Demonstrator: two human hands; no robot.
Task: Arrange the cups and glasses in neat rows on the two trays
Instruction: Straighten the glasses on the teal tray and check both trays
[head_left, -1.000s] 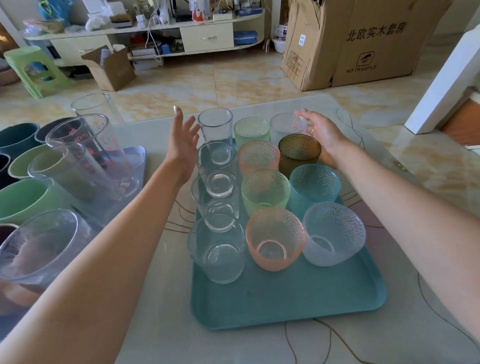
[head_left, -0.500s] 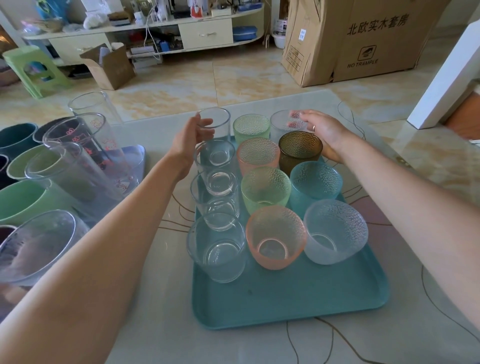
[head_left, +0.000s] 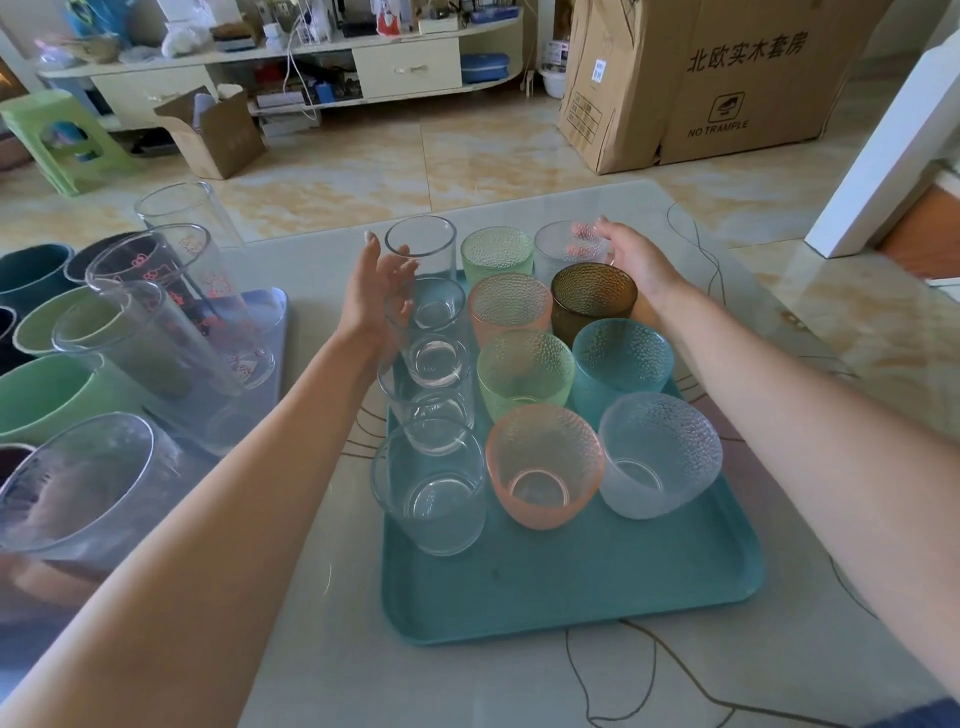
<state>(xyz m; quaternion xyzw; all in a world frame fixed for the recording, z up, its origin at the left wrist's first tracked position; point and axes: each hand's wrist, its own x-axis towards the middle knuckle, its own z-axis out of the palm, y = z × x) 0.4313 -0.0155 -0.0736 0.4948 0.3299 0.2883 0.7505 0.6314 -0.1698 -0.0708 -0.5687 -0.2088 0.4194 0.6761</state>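
A teal tray (head_left: 571, 587) holds three rows of glasses running away from me. The left row is plain clear glasses (head_left: 431, 488). Green and pink textured glasses (head_left: 543, 462) make up the middle row. The right row runs from a frosted glass (head_left: 657, 457) through teal and brown ones to a clear textured glass (head_left: 558, 247) at the far end. My left hand (head_left: 376, 293) lies with straight fingers against the left side of the far clear glasses (head_left: 421, 244). My right hand (head_left: 631, 260) curls its fingers round the far side of the clear textured glass.
A grey tray (head_left: 272, 317) on the left carries tall clear glasses (head_left: 171, 306), some printed in red, along with green (head_left: 47, 395) and dark mugs. The glass-topped table ends just past the teal tray. Cardboard boxes (head_left: 727, 83) and a green stool stand on the floor beyond.
My left hand came in from the open air to lie against the far clear glasses. My right hand's fingers slid further round the far textured glass.
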